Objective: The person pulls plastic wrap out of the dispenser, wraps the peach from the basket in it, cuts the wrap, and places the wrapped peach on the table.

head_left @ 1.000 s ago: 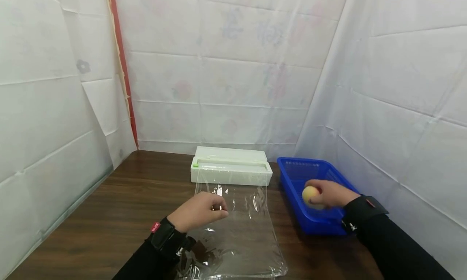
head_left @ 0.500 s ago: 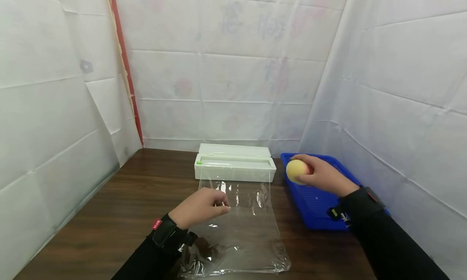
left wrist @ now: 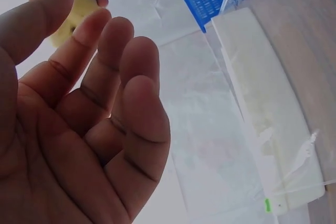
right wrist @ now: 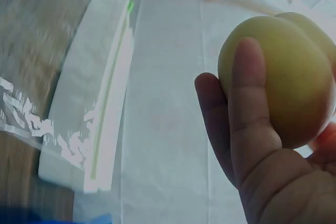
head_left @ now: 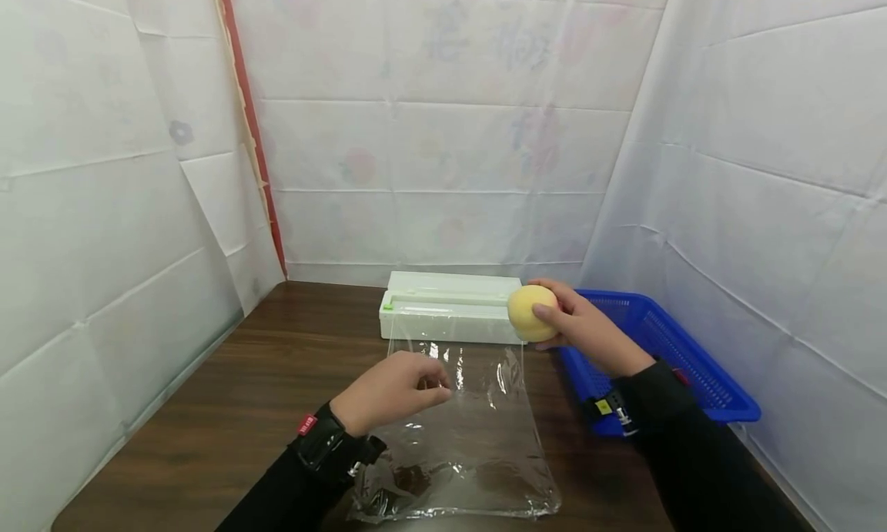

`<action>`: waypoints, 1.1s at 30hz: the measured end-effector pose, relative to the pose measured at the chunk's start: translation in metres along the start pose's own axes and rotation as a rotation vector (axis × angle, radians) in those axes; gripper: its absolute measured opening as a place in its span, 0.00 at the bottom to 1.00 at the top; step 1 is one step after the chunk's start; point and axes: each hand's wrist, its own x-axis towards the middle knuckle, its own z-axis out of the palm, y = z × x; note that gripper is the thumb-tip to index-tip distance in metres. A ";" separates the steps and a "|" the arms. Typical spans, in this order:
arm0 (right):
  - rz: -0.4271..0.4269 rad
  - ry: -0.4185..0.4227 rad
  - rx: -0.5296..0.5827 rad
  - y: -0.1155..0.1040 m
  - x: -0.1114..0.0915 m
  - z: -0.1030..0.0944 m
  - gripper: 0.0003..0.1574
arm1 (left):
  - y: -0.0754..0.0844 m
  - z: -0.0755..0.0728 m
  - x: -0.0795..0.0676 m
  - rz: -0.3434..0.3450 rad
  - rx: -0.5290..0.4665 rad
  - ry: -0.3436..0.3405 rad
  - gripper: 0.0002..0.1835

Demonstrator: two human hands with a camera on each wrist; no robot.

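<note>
My right hand [head_left: 597,333] grips a yellow peach [head_left: 527,315] with a reddish blush, raised in front of the right end of a white cling film box [head_left: 440,328]. In the right wrist view the cleft of the peach [right wrist: 278,72] shows, with fingers and thumb round it. A clear sheet of cling film [head_left: 481,432] runs from the box toward me, flat over the table. Above the sheet's left side hovers my left hand [head_left: 388,393], fingers loosely curled and holding nothing, its palm [left wrist: 58,150] bare in the left wrist view.
To the right stands a blue plastic basket [head_left: 700,363], partly behind my right forearm. The box's lid [head_left: 453,280] is raised at the back. White sheeting [head_left: 443,147] encloses the dark wooden table [head_left: 229,409] on the left, back and right.
My right hand has lifted the peach out of the blue basket and carried it left to the cling film box. The left hand keeps nearly the same place over the film.
</note>
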 end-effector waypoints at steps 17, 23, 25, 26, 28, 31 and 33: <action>-0.022 -0.155 -0.257 -0.007 -0.002 0.092 0.36 | 0.014 0.002 0.002 0.060 -0.176 0.229 0.44; 0.046 -0.076 -0.130 0.005 -0.016 0.099 0.35 | 0.009 0.002 -0.002 0.024 -0.159 0.150 0.43; 0.043 -0.078 -0.109 0.013 -0.019 0.102 0.33 | 0.008 0.004 -0.002 0.012 -0.141 0.108 0.40; 0.047 -0.082 -0.103 0.018 -0.020 0.104 0.32 | 0.007 0.006 -0.003 0.004 -0.134 0.085 0.38; 0.053 -0.089 -0.085 0.026 -0.022 0.108 0.30 | 0.005 0.009 -0.004 -0.003 -0.145 0.042 0.34; 0.065 -0.103 -0.087 0.036 -0.024 0.113 0.28 | 0.002 0.013 -0.006 -0.026 -0.157 -0.002 0.29; 0.076 -0.126 -0.096 0.040 -0.024 0.117 0.28 | -0.001 0.017 -0.006 -0.029 -0.138 -0.023 0.25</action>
